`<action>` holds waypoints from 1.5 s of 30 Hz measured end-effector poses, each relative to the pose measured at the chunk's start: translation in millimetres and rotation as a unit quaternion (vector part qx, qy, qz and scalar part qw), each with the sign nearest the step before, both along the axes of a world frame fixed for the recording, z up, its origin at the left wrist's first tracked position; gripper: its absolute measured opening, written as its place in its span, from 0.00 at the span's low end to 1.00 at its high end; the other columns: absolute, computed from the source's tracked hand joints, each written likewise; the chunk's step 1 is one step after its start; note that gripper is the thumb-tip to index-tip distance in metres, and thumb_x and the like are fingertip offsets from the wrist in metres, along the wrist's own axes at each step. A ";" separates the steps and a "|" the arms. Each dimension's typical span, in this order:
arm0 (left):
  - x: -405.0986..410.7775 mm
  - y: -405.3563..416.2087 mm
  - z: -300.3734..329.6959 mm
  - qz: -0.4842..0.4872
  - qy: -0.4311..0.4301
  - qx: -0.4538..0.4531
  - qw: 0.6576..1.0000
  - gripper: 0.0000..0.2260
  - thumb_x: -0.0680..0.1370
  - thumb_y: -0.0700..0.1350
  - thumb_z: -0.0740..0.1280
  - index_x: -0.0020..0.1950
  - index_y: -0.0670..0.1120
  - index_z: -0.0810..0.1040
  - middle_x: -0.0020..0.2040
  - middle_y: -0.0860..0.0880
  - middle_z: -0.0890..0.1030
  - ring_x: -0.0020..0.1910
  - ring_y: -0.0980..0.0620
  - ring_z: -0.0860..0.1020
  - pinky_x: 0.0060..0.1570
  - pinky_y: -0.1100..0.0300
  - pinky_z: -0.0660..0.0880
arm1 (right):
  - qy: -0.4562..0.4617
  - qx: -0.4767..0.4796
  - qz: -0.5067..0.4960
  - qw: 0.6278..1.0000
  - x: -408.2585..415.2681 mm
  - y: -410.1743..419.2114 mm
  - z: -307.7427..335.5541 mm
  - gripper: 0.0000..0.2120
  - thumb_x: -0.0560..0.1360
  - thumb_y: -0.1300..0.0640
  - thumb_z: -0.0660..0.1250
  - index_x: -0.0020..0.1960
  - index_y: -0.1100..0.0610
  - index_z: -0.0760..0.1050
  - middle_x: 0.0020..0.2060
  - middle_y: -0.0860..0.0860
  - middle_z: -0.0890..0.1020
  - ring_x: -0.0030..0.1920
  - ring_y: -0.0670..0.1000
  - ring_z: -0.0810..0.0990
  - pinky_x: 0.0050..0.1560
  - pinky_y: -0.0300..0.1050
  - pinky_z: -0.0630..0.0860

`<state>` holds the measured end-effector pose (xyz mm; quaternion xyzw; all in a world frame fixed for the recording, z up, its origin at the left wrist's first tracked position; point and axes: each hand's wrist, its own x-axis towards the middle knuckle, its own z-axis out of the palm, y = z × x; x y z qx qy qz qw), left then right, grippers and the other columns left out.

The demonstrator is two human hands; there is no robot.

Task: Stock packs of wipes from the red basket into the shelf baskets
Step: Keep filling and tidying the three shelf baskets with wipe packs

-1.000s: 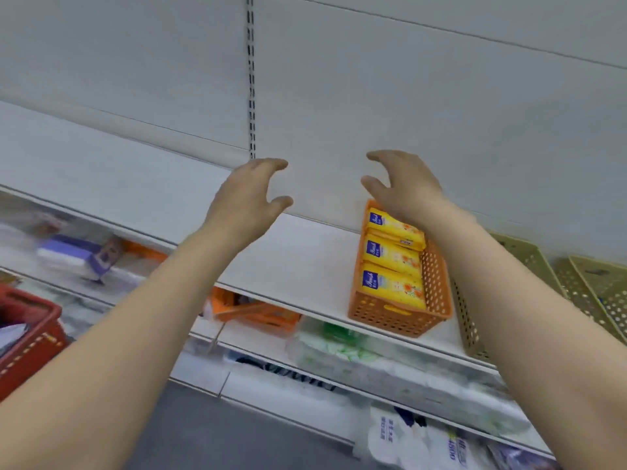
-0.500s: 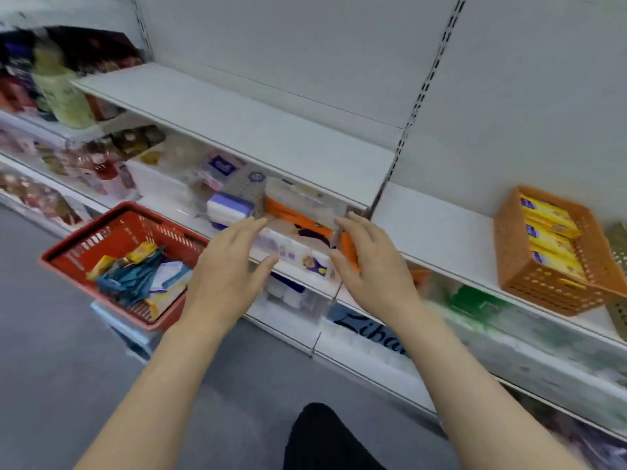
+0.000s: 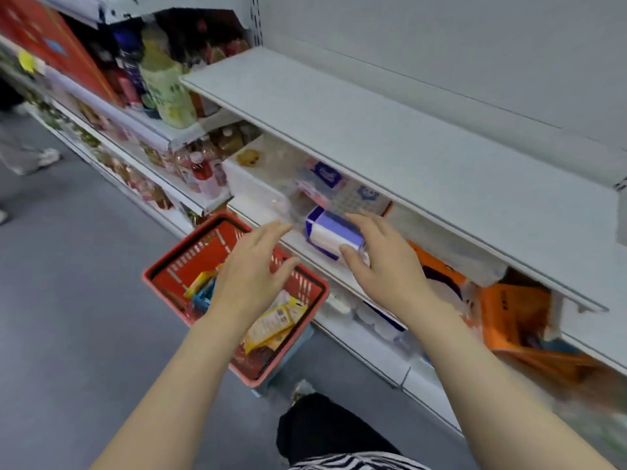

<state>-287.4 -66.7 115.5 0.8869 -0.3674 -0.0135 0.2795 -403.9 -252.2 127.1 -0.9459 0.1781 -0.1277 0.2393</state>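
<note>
Step in hand, as judged: the reach into the red basket [image 3: 169, 262] for more stock. No pack is in either hand.

Left hand [image 3: 252, 266]: over the basket, above its shelf-side half, fingers straight and slightly spread, palm down, holding nothing. Right hand [image 3: 383, 262]: in front of the lower shelf [image 3: 305, 244], beside a purple-and-white pack [image 3: 330, 232] that lies at the shelf's front edge. Thumb and fingers are loosely curved near the pack's right end; contact or grip cannot be told, blur is heavy there. Taken as released.

Task's things: the basket sits at floor level just in front of the shelving, raised on a pale blue support only partly seen. Inside it lie yellow packs of wipes [image 3: 274, 322], near the right corner, and some blue and yellow packs [image 3: 202, 288] toward the left. The shelf baskets to be filled are not in view; the wide grey upper shelf [image 3: 407, 137] shows no basket in this part.

Next move, as judged: lower the hands into the basket, close on one or more yellow packs, lift clear of the rim, then carry to the shelf baskets out of frame.

Writing: the yellow pack shows a small square code and fine print, unreadable. The purple packs on the lower shelf carry logos, too blurred to read. An orange bag [image 3: 509, 313] at right: no legible text.
</note>
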 end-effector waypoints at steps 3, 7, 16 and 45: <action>63.0 1.6 -12.5 0.021 0.026 0.034 0.999 0.24 0.78 0.51 0.70 0.73 0.51 0.71 0.71 0.50 0.73 0.71 0.50 0.70 0.70 0.54 0.66 | 0.033 0.041 0.022 0.998 62.7 -2.6 -13.5 0.22 0.79 0.51 0.64 0.72 0.56 0.70 0.69 0.53 0.75 0.70 0.54 0.71 0.68 0.48 0.68; 126.1 10.7 -51.9 0.036 0.060 0.088 0.994 0.23 0.78 0.51 0.70 0.72 0.49 0.72 0.70 0.49 0.75 0.70 0.49 0.71 0.68 0.53 0.67 | 0.151 0.077 0.056 0.984 120.7 1.6 -56.2 0.22 0.81 0.49 0.61 0.73 0.52 0.68 0.71 0.50 0.72 0.71 0.52 0.69 0.66 0.47 0.68; 214.1 44.1 -187.1 0.015 0.201 0.199 0.959 0.23 0.77 0.52 0.71 0.71 0.49 0.73 0.68 0.45 0.76 0.66 0.43 0.73 0.63 0.48 0.72 | 0.381 0.228 -0.022 0.896 183.3 46.9 -205.3 0.18 0.81 0.50 0.61 0.69 0.54 0.73 0.65 0.54 0.77 0.62 0.56 0.76 0.52 0.44 0.70; 324.5 128.1 -309.0 -0.072 0.438 0.273 0.854 0.31 0.81 0.40 0.66 0.80 0.54 0.58 0.73 0.47 0.72 0.71 0.46 0.71 0.65 0.58 0.69 | 0.281 0.519 -0.448 0.672 334.9 202.6 -370.8 0.27 0.70 0.44 0.76 0.61 0.59 0.76 0.54 0.54 0.82 0.55 0.56 0.81 0.49 0.44 0.76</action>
